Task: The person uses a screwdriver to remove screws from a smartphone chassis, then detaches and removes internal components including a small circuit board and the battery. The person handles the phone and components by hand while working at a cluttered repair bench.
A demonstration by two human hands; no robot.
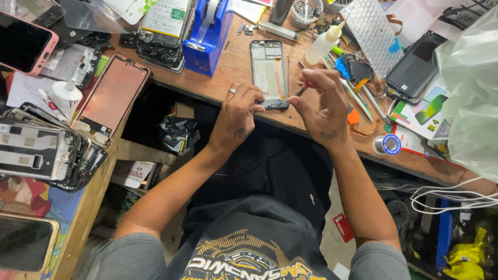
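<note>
The left hand (239, 115) pinches the near end of the phone frame (269, 72), fingers closed on its bottom edge. The right hand (322, 101) grips a small screwdriver (302, 88), tip toward nine o'clock at the frame's lower corner. The frame's long axis runs six to twelve o'clock on the workbench (233, 62).

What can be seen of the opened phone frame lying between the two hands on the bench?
The phone frame is a dark rectangular shell lying flat near the front edge of the wooden bench, long axis pointing away from the person. Its inside faces up, pale and metallic-looking, with a dark border and bottom strip. The left hand steadies its lower left corner; the right hand holds a red-handled screwdriver whose tip meets its lower right edge.
</note>
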